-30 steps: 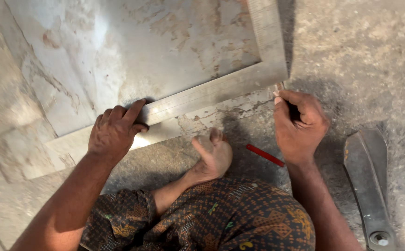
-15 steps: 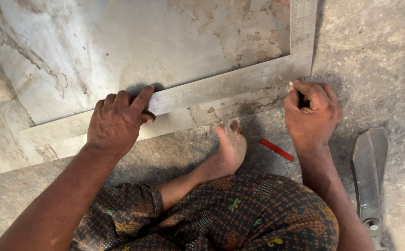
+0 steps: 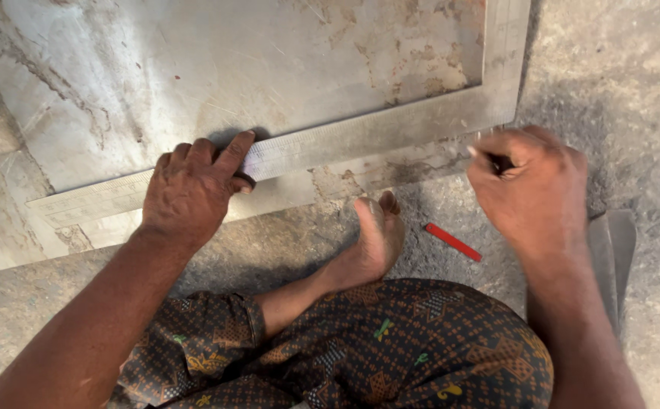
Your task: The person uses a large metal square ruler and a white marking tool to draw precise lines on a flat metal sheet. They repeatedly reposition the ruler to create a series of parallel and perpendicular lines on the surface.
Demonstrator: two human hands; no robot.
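Your left hand (image 3: pixel 193 189) stays flat, pressing steel square (image 3: pixel 360 136) onto stone slab (image 3: pixel 193 76). Your right hand (image 3: pixel 530 189), clenched on dark marker (image 3: pixel 500 161), has shifted down to square's corner, 3 o'clock. Red pencil (image 3: pixel 453 241) unmoved beside your foot (image 3: pixel 375 238).

1 square (image 3: pixel 360 136), 1 slab (image 3: pixel 193 68), 1 pencil (image 3: pixel 453 241)
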